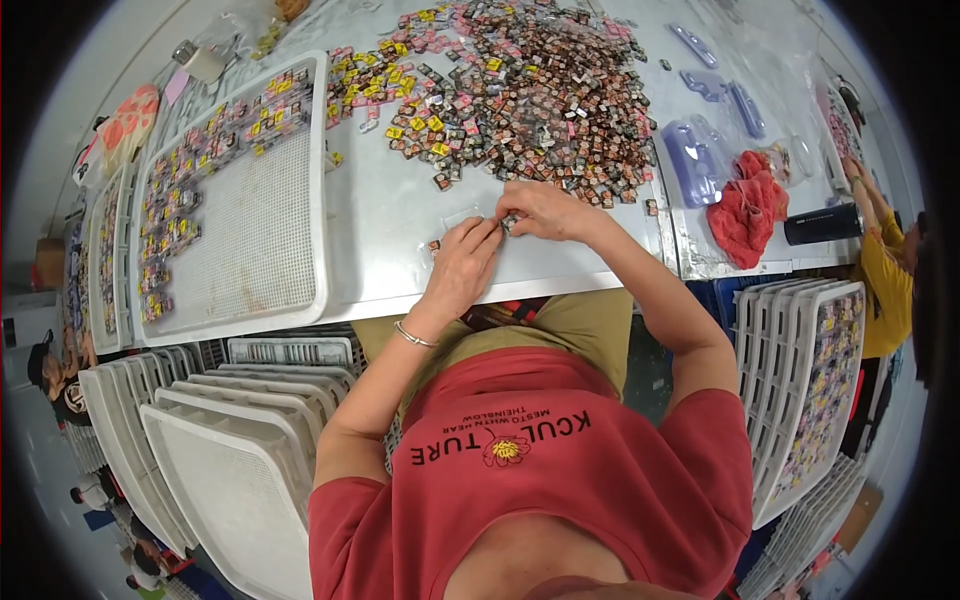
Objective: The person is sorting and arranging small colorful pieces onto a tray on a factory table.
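Over the front part of the table, my two hands meet at a small dark square piece, too small to name further. My right hand is closed in a pinch on it. From the other side, my left hand has its fingers bent together with the tips against the same piece. A loose small square piece lies beside the left hand. Some clear plastic shows just beyond the left fingers. Farther off spreads a large heap of small square pieces, brown, pink, black and yellow.
At the left a white mesh tray holds rows of the pieces. On the right are purple plastic packs, a red cloth and a black cylinder. Stacked trays flank me. A person in yellow works at far right.
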`<state>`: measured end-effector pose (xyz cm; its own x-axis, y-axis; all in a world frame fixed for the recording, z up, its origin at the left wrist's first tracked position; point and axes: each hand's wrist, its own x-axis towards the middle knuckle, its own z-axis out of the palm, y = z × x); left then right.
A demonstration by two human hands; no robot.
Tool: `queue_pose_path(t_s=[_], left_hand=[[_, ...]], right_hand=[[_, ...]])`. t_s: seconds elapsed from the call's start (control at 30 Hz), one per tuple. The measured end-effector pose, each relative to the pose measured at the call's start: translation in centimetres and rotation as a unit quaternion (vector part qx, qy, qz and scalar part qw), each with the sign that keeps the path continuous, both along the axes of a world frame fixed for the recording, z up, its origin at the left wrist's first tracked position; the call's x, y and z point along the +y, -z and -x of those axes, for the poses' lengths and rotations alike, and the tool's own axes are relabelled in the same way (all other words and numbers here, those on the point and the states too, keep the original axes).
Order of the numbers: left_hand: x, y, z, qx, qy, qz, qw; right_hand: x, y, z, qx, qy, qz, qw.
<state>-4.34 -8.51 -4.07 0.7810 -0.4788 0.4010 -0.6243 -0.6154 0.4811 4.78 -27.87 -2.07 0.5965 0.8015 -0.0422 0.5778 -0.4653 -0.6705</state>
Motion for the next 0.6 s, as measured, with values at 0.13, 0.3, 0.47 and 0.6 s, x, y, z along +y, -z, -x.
queue_pose_path(t_s=[0.13,0.3,0.47,0.6], left_hand=[[0.5,0.2,0.0,-0.003,0.009,0.010,1.000],[0.8,0.0,0.0,0.019,0.027,0.019,0.999],[1.0,0.3,0.1,0.036,0.022,0.022,0.999],[1.1,0.5,0.1,0.035,0.020,0.032,0.999]], right_hand=[[0.1,-0.3,1.0,0.067,0.036,-0.010,0.997],[1.0,-0.5,2.1,0.013,0.094,0.056,0.994],[0.3,-0.6,2.0,0.104,0.079,0.063,0.989],[1.8,-0.3,3.1,-0.054,0.109,0.088,0.989]])
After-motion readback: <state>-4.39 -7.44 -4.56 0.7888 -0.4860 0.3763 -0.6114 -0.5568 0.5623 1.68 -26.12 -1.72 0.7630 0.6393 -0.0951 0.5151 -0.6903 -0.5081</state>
